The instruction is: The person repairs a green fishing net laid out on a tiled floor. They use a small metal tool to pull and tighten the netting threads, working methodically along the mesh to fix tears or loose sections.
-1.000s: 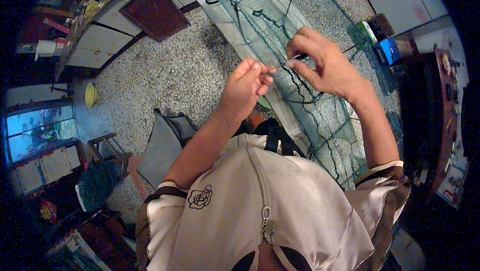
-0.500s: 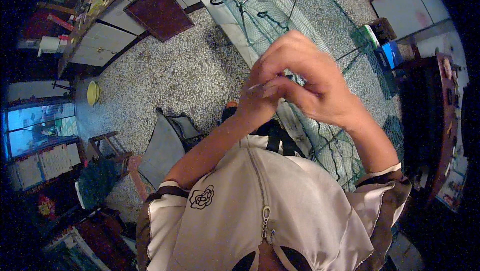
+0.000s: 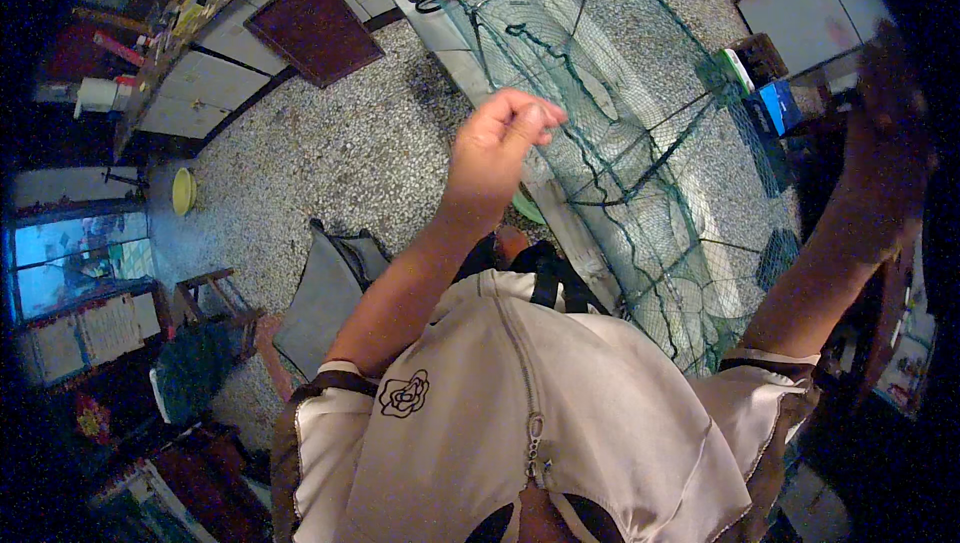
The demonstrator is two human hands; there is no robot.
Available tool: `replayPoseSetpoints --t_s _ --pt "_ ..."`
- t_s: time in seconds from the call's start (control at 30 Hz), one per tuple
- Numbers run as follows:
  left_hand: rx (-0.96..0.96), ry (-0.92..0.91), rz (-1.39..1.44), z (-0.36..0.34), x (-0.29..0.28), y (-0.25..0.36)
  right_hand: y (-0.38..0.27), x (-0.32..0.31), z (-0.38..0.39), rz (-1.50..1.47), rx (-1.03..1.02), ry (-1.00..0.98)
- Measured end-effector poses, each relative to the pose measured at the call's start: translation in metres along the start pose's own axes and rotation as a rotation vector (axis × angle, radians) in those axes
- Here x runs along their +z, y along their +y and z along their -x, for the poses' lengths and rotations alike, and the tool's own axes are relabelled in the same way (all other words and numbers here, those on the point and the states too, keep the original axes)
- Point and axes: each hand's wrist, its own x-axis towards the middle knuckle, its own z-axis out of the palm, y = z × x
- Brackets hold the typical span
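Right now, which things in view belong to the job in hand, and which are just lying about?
Seemingly in the job:
green net, spread over the long white board
left hand, pinched near the net; anything held is unclear
right hand, in shadow at far right

Apparently just lying about:
yellow basin, left
blue box, right
dark red panel, upper left

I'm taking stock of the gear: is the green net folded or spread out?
Spread out: its mesh stretches over the pale board, and the speckled floor shows through it.
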Motion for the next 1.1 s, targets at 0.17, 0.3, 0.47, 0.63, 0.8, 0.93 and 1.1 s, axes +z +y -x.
replayPoseSetpoints --t_s 0.17,0.3,0.47,0.63,0.8,0.93,1.1 --pt "-0.149 0.077 0.277 -0.006 -0.017 -0.004 0.047 0.052 0.017 0.688 0.036 -0.400" --pt "-0.235 0.091 0.319 -0.003 -0.017 -0.008 0.085 0.052 0.023 1.151 -0.021 -0.680" --pt "-0.263 0.059 0.352 0.003 -0.019 -0.021 0.116 0.040 0.034 1.196 0.089 -0.695" --pt "-0.261 0.028 0.332 0.003 -0.018 -0.028 0.126 0.041 0.036 1.141 0.083 -0.678" --pt "-0.263 0.022 0.331 0.004 -0.019 -0.031 0.131 0.046 0.036 1.033 0.081 -0.675" --pt "-0.346 0.053 0.457 0.002 -0.023 -0.032 0.133 0.054 0.036 0.906 0.171 -0.631" --pt "-0.472 0.095 0.784 0.004 -0.029 -0.046 0.133 0.077 0.038 0.875 0.149 -0.673"
